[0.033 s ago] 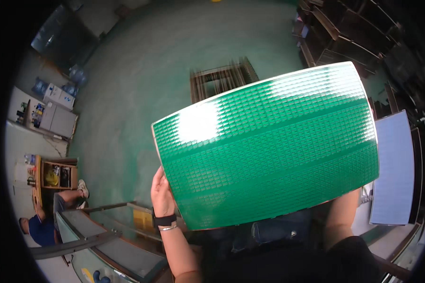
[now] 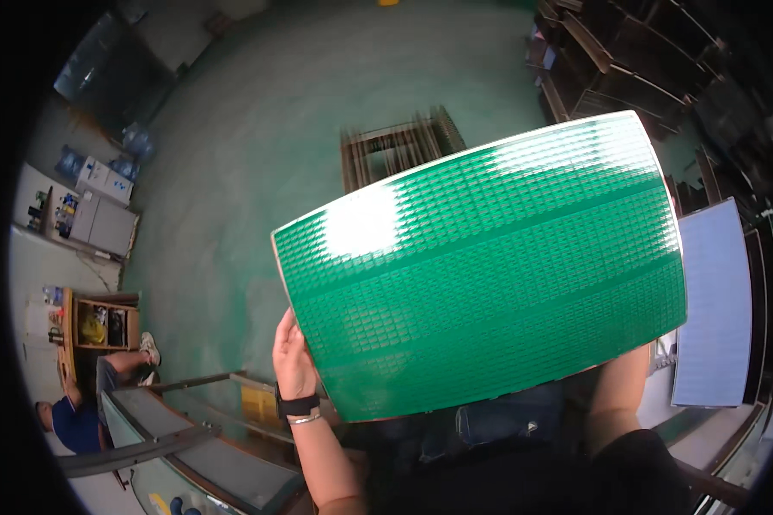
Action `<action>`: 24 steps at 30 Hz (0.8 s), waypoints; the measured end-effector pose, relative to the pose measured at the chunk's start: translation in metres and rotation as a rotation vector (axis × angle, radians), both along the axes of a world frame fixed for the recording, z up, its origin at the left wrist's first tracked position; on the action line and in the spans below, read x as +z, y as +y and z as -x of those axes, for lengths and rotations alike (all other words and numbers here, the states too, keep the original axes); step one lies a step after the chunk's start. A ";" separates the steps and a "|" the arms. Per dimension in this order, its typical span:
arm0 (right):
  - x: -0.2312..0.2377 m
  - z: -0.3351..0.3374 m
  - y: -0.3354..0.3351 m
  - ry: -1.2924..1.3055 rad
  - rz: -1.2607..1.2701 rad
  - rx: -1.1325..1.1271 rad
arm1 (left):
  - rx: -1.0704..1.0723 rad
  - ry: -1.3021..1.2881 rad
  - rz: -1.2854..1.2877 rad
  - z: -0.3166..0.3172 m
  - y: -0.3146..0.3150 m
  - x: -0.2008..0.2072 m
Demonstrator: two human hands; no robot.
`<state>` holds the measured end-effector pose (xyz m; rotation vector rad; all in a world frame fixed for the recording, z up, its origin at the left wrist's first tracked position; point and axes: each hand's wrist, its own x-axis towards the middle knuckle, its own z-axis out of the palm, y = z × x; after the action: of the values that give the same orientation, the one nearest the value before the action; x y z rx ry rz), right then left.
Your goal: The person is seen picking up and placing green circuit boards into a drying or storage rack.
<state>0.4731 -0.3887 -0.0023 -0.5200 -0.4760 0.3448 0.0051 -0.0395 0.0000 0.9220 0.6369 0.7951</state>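
Note:
A large green printed circuit board panel (image 2: 489, 283) fills the middle of the view, raised and tilted, its right end higher. Rows of small repeated units cover its face, and bright glare lies along the top. At its lower left edge my left hand (image 2: 294, 356) is closed on the panel, thumb side showing and the other fingers partly behind it. My right forearm (image 2: 620, 386) goes up behind the lower right part. The panel hides nearly all of my right hand, which supports that side from behind.
A slotted rack (image 2: 399, 146) stands on the floor beyond the panel. On the right lie a pale blue sheet (image 2: 713, 300) and dark shelving (image 2: 627, 86). Framed carts (image 2: 223, 463) are at lower left. A seated person (image 2: 77, 421) and a wooden cabinet (image 2: 103, 322) are far left.
The panel and surroundings appear very slightly further left in view. My hold on the panel looks the same.

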 end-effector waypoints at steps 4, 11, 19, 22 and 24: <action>0.006 0.002 0.004 -0.001 -0.029 0.009 | 0.046 0.011 -0.007 -0.006 -0.002 -0.010; 0.012 0.023 0.031 -0.004 -0.094 0.162 | 0.049 -0.007 0.148 0.001 0.000 -0.034; 0.037 0.127 0.074 0.023 -0.083 0.568 | -0.024 -0.169 0.476 -0.062 -0.030 -0.070; 0.036 0.173 0.095 0.213 0.207 0.251 | -0.014 -0.422 0.574 -0.096 -0.050 -0.077; 0.052 0.193 0.108 0.290 0.201 0.134 | -0.018 -0.488 0.652 -0.125 -0.068 -0.070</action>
<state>0.2801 -0.2809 0.0501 -0.6234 -0.1958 0.5912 0.1298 -0.1080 -0.0699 0.1260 0.4097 0.6957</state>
